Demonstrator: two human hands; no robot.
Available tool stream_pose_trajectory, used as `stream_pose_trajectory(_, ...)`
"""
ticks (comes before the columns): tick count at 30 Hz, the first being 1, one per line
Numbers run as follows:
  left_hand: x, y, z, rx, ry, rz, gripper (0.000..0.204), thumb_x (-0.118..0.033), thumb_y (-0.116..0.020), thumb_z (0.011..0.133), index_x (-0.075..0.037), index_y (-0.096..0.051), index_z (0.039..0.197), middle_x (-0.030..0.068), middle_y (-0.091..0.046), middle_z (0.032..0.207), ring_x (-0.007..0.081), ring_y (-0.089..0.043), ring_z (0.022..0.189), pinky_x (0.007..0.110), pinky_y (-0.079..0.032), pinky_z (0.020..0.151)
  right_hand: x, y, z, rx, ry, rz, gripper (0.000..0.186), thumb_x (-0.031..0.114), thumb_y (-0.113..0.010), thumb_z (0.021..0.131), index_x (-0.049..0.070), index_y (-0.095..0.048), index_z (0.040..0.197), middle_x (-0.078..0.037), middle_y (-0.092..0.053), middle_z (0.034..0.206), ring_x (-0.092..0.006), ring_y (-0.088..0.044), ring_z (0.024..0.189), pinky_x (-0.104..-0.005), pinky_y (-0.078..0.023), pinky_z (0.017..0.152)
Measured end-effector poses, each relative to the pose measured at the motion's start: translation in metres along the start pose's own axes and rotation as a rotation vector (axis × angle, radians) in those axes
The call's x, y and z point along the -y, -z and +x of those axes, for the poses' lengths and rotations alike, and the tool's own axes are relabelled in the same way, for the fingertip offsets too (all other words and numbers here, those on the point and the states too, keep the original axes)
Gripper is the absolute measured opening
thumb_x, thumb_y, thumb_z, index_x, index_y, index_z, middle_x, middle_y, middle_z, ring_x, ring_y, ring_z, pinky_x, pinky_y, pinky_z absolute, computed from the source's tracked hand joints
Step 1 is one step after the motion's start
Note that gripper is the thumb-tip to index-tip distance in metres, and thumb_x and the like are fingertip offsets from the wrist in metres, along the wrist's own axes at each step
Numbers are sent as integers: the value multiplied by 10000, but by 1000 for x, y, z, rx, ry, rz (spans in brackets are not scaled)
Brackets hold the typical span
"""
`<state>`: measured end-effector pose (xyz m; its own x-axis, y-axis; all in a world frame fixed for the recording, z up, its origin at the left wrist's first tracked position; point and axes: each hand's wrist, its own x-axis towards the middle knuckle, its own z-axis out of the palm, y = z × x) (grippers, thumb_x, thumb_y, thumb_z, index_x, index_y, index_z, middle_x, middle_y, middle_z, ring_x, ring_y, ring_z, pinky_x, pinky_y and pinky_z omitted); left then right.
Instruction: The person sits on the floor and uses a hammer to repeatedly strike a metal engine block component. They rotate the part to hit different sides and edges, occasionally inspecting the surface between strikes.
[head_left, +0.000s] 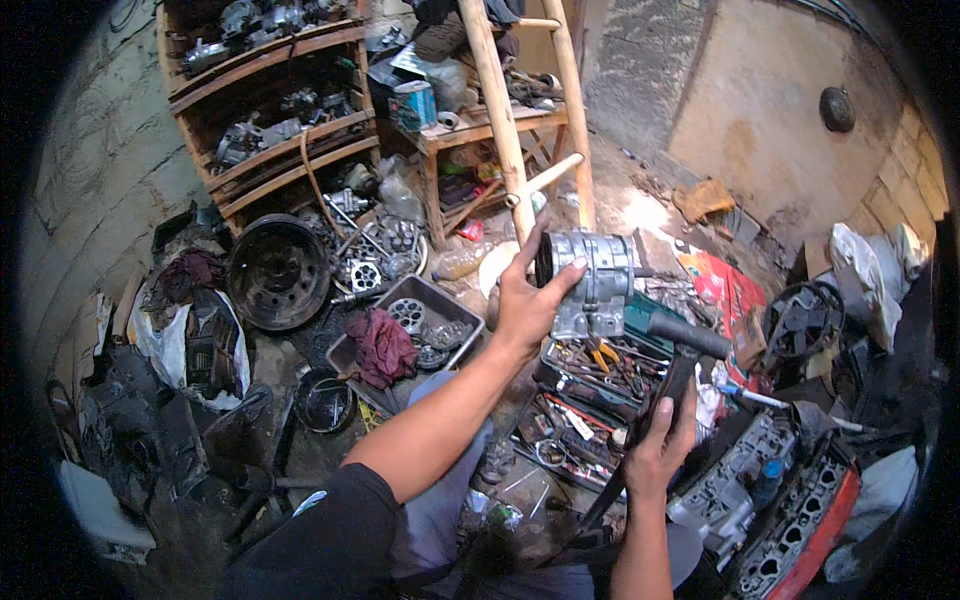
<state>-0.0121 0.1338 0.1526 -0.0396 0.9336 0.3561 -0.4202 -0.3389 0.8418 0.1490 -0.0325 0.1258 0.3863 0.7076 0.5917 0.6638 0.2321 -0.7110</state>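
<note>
My left hand (532, 310) grips a silver cast-metal cylindrical housing (590, 285) in mid-picture, thumb on its side and fingers around the dark round end. My right hand (655, 450) is closed on a hammer (685, 340), holding it upright by its dark handle, with the head just below and right of the housing. Under both lies an open toolbox (565, 380) of pliers, sockets and other tools. A grey tray (340, 355) with a maroon rag (380, 345) and round metal parts sits left of the housing.
Wooden shelves (270, 145) with metal parts and a wooden ladder (515, 170) stand behind. A black wheel rim (275, 260) and stuffed sack (190, 350) are at left. Cylinder heads (730, 490) lie at lower right. Steering wheel (795, 320), bags and scrap crowd the right.
</note>
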Motion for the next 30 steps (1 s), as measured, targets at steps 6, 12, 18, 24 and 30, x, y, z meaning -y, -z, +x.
stream_pose_trajectory(6,5,3,1,-12,-228,290,754,-175,-818,832,49,-477,1466,207,-606,1350,226,-563,1243,339,-411,1086,-3,0,18,43,258,-96,605,-55,-571,935,38,-430,1516,-281,-646,1272,-425,-666,1131,-452,-512,966)
stream_pose_trajectory(12,12,9,4,-19,-258,469,782,-161,-841,797,88,-481,1445,244,-582,1395,266,-531,1316,364,-367,1141,-10,0,6,32,226,-171,636,-60,-643,884,50,-484,1490,-277,-673,1187,-394,-697,1048,-430,-549,879)
stream_pose_trajectory(18,13,9,1,-25,-268,594,800,-208,-861,768,57,-511,1437,256,-624,1321,279,-583,1254,385,-426,1090,-20,-3,-6,65,96,-32,598,-44,-650,893,-9,-483,1466,-306,-647,1261,-394,-686,1112,-420,-535,937)
stream_pose_trajectory(24,12,9,0,-6,-329,656,816,-269,-892,697,3,-575,1397,262,-621,1265,353,-622,1181,423,-480,1036,-22,5,-3,73,-205,87,583,145,-594,1017,-97,-361,1494,-252,-584,1339,-319,-549,1261,-395,-387,1096)
stream_pose_trajectory(30,9,7,-7,70,-350,786,806,-265,-905,673,-68,-605,1395,232,-643,1190,346,-660,1101,412,-518,976,-45,3,-30,99,-288,-2,710,313,-581,1043,-110,-273,1522,-295,-428,1488,-335,-403,1399,-412,-269,1181)
